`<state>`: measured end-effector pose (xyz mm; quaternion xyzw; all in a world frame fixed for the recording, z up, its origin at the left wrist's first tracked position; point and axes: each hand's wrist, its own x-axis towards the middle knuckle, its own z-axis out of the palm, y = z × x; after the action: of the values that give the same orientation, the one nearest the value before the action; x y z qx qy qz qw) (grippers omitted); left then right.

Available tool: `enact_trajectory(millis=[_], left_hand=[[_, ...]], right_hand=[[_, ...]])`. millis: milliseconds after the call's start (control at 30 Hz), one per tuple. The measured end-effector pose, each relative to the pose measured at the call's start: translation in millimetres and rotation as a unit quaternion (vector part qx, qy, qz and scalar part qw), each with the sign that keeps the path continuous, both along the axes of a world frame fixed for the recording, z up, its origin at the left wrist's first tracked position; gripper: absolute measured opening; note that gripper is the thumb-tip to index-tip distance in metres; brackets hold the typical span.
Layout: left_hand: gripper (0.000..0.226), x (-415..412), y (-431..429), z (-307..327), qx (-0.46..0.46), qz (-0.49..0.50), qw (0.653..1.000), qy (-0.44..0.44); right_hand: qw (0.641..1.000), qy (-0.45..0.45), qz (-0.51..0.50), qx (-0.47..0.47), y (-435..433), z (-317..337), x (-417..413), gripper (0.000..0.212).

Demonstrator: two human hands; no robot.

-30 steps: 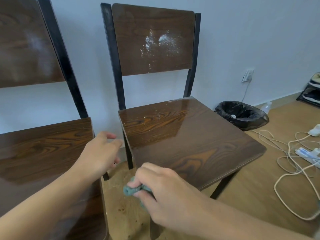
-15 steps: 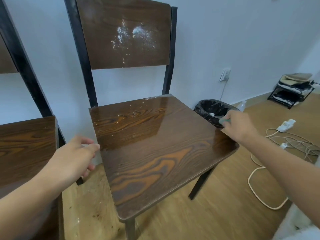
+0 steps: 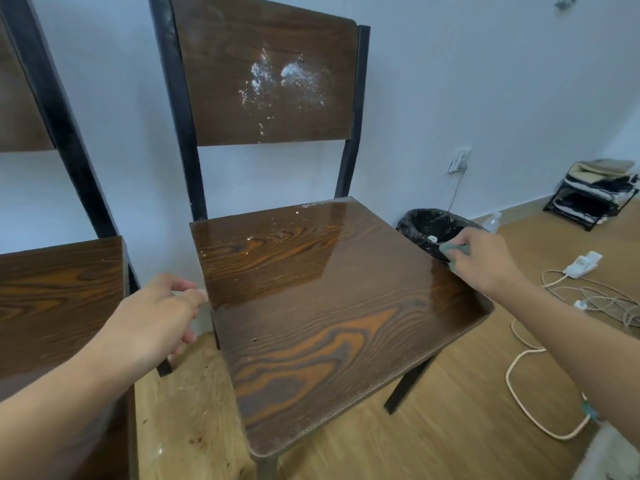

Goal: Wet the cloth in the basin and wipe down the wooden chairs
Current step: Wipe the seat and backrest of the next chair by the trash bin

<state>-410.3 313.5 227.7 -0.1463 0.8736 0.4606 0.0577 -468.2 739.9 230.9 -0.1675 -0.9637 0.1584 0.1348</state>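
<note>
**Cloth at right edge of chair seat**

The right hand (image 3: pixel 485 263) grips the green cloth (image 3: pixel 454 251), fingers curled round it, at the right edge of the chair seat (image 3: pixel 311 306). One second ago it held the cloth at the seat's front-left corner; half a second ago it had already reached the right edge. The left hand (image 3: pixel 156 317) holds nothing, its fingers loosely bent and its thumb tip just beside the seat's left edge, as before. The hands are well apart, with the seat between them. The rear of the seat is glossy with white specks. The backrest (image 3: pixel 270 74) above the seat bears a white smear. A second chair (image 3: pixel 59 289) stands left of the seat. A black-lined bin (image 3: pixel 427 221) sits behind the seat's right edge, and cables (image 3: pixel 588 299) lie on the floor to the right of the seat.
</note>
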Motion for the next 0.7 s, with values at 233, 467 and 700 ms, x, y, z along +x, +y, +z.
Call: enact_trajectory(millis=[233, 467, 700], left_hand=[[0.021, -5, 0, -6, 0.015, 0.007, 1.000, -0.021], [0.020, 1, -6, 3, 0.014, 0.021, 1.000, 0.002], [0.020, 18, -7, 23, -0.026, -0.040, 0.999, -0.001]], right_hand=[[0.989, 0.022, 0.148, -0.013, -121, -16, 10, 0.010], [0.929, 0.026, 0.365, -0.063, -239, -17, 76, 0.006], [0.859, -0.103, 0.490, -0.107, -226, 19, 134, 0.014]])
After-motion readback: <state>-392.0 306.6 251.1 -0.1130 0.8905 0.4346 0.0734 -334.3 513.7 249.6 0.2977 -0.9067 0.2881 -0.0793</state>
